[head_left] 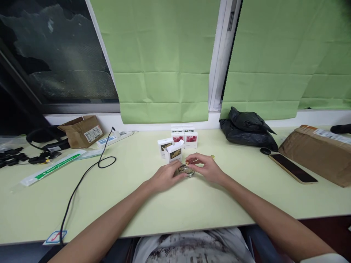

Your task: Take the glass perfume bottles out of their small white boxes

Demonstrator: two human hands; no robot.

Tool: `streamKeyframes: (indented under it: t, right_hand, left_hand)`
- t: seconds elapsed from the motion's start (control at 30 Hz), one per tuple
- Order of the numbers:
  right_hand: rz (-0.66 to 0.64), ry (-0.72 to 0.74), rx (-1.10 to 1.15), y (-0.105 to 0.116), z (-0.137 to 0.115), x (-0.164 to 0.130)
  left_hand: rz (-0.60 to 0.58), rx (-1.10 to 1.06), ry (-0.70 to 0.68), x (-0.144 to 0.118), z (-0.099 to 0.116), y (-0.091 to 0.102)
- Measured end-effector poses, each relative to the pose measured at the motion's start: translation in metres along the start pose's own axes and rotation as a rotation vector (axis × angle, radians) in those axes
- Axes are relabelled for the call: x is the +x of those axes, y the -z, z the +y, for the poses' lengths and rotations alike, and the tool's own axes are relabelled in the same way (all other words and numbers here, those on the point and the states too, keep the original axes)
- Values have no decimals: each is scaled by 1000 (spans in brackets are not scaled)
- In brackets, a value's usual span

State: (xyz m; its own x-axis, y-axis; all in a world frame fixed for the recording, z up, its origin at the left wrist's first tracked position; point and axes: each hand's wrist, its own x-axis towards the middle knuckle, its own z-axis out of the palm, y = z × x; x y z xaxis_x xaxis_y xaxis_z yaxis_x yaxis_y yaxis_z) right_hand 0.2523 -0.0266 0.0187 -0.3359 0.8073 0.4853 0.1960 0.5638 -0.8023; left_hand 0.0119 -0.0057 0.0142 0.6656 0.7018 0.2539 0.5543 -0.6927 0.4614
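Observation:
A small round, shiny dish-like object point(186, 171), clear or silvery with a dark pattern inside, lies on the table in front of me. My left hand point(166, 176) is closed around its left side, thumb along the near edge. Over its far edge my right hand point(206, 167) pinches a small gold-coloured piece point(187, 163); whether that piece is joined to the round object I cannot tell. Just beyond my left hand stands a white box point(173, 152) with its flap up. A second white box point(162, 147) with a dark picture is directly behind it.
Several white boxes with red pictures point(191, 140) stand at the back. To the right are a black plastic bag point(246, 129), a phone point(293, 168) and a brown parcel point(315, 153). At left, a black cable point(79, 186) crosses the table, near a power strip point(117, 138) and an open carton point(82, 132).

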Motion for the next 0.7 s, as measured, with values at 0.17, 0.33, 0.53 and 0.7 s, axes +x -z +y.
streamKeyframes:
  t: [0.17, 0.33, 0.53, 0.7]
  right_hand:
    - [-3, 6, 11, 0, 0, 0]
    - [-11, 9, 14, -1, 0, 0]
    - [4, 6, 6, -1, -1, 0]
    - [-2, 2, 6, -1, -2, 0]
  left_hand:
    - [14, 18, 0, 0, 0, -1]
    - [17, 21, -8, -1, -1, -1]
    - [19, 22, -11, -1, -1, -2]
    - [-1, 27, 1, 0, 0, 0]
